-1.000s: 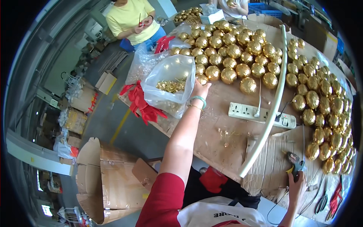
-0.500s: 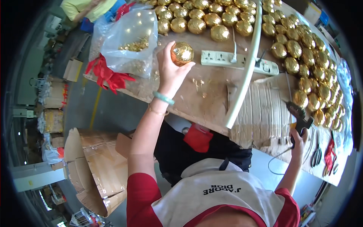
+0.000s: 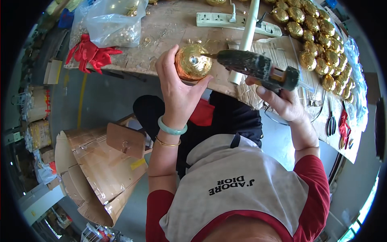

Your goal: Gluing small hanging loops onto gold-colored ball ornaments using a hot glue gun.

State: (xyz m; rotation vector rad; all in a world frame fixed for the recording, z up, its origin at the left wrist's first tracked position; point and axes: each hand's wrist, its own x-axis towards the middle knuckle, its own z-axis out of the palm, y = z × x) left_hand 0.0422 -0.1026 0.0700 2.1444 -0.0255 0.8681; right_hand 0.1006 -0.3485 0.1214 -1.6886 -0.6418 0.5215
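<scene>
My left hand (image 3: 177,86) grips a shiny gold foil ball (image 3: 192,62) in front of my chest, its small hole turned toward me. My right hand (image 3: 282,101) holds a dark glue gun (image 3: 258,68), and its nozzle tip touches the ball at the hole. Both hands hover just over the near edge of the worn wooden table (image 3: 169,32). A green bangle and a thin gold one circle my left wrist.
Many more gold balls (image 3: 318,40) lie along the table's right side. A white power strip (image 3: 234,22) and a white pipe (image 3: 246,36) cross the table. A clear bag (image 3: 113,20) and red ribbons (image 3: 90,54) sit at left. An open cardboard box (image 3: 100,169) stands on the floor.
My left hand brought a gold ball from the table down toward my chest. My right hand lifted the glue gun from the table's right edge and set its nozzle against the ball.
</scene>
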